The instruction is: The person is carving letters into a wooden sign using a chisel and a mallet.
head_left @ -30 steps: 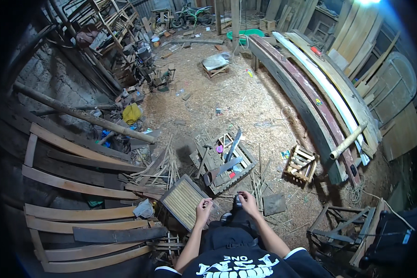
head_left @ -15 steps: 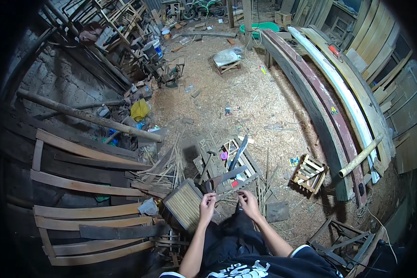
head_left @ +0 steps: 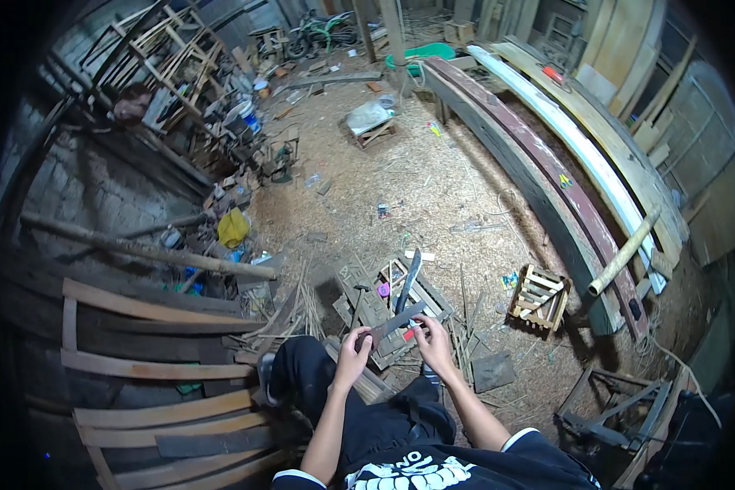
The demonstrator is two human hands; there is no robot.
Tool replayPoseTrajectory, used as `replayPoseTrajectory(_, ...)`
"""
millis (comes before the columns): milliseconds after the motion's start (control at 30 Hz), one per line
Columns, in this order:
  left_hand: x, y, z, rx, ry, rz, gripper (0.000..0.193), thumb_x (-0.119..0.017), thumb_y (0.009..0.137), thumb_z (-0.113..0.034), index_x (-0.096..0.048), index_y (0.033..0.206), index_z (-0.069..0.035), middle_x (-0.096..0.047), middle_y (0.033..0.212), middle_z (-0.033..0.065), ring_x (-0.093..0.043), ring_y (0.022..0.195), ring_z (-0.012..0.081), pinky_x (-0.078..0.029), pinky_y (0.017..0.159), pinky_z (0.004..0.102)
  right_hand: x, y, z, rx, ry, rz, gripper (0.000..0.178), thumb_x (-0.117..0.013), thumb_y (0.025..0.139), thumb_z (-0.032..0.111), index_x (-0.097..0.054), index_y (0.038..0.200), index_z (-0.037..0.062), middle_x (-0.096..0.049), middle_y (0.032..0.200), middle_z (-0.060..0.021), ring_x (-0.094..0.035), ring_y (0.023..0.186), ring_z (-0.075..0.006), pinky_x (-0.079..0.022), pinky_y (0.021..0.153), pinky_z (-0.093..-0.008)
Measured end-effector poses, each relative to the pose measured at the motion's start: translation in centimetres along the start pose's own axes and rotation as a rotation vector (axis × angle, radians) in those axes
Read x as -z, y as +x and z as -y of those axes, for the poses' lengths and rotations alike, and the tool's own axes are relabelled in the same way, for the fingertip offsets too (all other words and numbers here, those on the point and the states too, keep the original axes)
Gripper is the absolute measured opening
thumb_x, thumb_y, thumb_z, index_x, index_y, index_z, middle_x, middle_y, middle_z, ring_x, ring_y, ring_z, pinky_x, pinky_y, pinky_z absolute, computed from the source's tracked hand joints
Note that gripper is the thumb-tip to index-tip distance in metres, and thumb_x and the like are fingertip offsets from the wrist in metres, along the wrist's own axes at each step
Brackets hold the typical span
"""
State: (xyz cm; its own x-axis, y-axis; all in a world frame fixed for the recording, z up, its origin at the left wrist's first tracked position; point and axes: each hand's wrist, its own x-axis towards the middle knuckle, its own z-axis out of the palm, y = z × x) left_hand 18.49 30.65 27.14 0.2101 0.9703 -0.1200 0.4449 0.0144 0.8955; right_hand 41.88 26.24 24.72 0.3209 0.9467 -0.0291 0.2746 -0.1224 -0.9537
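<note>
My left hand [head_left: 351, 359] is closed round the dark brown handle of a handsaw [head_left: 396, 323], whose grey blade points up and to the right. My right hand [head_left: 434, 347] is beside the blade's far end, fingers pinched; what is between them is too small to make out. Beyond the saw, a low slatted wooden stand [head_left: 434, 305] carries a long curved machete [head_left: 408, 282] and a round pink thing [head_left: 384, 289]. A hammer [head_left: 359, 299] lies on the boards to the left of them.
Wooden frames [head_left: 155, 366] lean at my left. A slatted wooden crate [head_left: 539, 300] is on the shavings-covered floor at right, near long beams [head_left: 539, 147] with a bamboo pole [head_left: 625, 249] across them. A small dark wooden frame [head_left: 612, 408] stands near right.
My left hand has taken hold of the saw's handle. The right hand has come up beside the blade. My left leg has swung out to the left, and the view has shifted.
</note>
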Motion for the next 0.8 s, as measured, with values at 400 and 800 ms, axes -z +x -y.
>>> replayPoseTrajectory(400, 7.3, 20.1, 14.4, -0.151, 0.067, 0.408, 0.033, -0.069, 0.107, -0.022, -0.07, 0.132, 0.0, -0.077, 0.124, 0.0172, -0.071, 0.12, 0.0294, -0.052, 0.106, 0.0398, -14.0, 5.8, -9.4, -0.196, -0.081, -0.37, 0.025, -0.067, 0.107, 0.013, -0.074, 0.129, 0.0043, -0.075, 0.118, -0.0112, -0.072, 0.1, -0.0203, -0.058, 0.081, -0.0326)
replayPoseTrajectory(800, 10.7, 32.1, 33.5, -0.008, -0.072, 0.577, 0.028, -0.065, 0.107, -0.018, -0.072, 0.126, 0.0, -0.078, 0.117, 0.0196, -0.073, 0.112, 0.0346, -0.055, 0.1, 0.0434, -33.6, 8.2, -9.7, -0.428, -0.197, -0.447, 0.027, -0.068, 0.104, 0.012, -0.072, 0.129, 0.0033, -0.072, 0.118, -0.0176, -0.071, 0.11, -0.0352, -0.055, 0.095, -0.0436)
